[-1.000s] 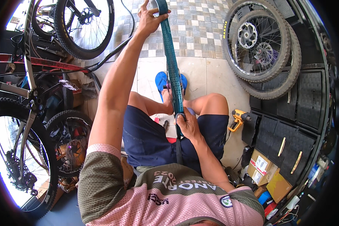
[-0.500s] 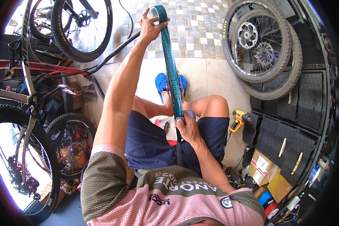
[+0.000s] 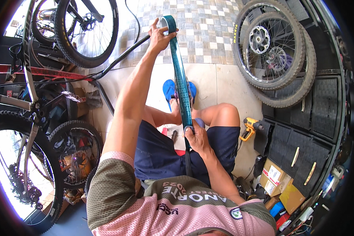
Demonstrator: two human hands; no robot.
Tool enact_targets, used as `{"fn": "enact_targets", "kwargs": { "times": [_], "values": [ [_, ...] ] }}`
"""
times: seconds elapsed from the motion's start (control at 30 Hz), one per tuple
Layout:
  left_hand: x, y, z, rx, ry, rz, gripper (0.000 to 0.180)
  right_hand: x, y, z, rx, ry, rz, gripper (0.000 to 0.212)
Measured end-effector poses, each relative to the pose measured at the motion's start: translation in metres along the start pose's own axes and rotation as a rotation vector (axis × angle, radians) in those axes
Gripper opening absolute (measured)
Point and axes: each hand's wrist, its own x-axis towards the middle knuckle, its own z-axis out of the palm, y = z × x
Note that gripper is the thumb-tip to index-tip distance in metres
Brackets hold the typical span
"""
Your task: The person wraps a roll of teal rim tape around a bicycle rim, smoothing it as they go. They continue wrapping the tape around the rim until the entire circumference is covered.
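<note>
Left hand (image 3: 160, 38) clamped on teal tape (image 3: 180, 74) at roll end, right hand (image 3: 197, 137) pinching lower stretch. Tape glossy, small repeated print along it, crossing above blue slippers (image 3: 168, 89). Pale lettering across shirt (image 3: 185, 214), yellow on tire (image 3: 301, 51); white-labelled box (image 3: 274, 176).

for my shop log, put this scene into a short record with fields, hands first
left hand: holds the teal tape roll, arm stretched forward
right hand: thumb on the lower end of the teal strip
strip path: roughly straight, from roll to right hand
footwear: blue sandals
floor, right: yellow-and-black power tool
far right: two bicycle wheels, overlapping
far left: bicycles
</note>
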Motion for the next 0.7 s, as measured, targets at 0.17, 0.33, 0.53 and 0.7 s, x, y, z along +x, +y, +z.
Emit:
{"fn": "enact_targets", "kwargs": {
  "times": [0.17, 0.33, 0.53, 0.7],
  "values": [
    [-0.002, -0.007, 0.002, -0.01, -0.007, -0.005, 0.03, 0.001, -0.003, 0.001, 0.051, 0.001, 0.012, 0.036],
    [-0.008, -0.007, 0.005, 0.001, -0.025, -0.046, 0.033, -0.001, -0.003, 0.0, -0.002, 0.012, 0.016, 0.043],
    [-0.011, -0.008, 0.007, 0.002, -0.038, -0.086, 0.033, -0.001, 0.001, 0.003, 0.009, 0.013, 0.026, 0.053],
    [-0.012, -0.01, 0.007, 0.018, -0.058, -0.08, 0.033, 0.0, -0.002, 0.002, 0.004, 0.008, 0.012, 0.03]
  ]
}}
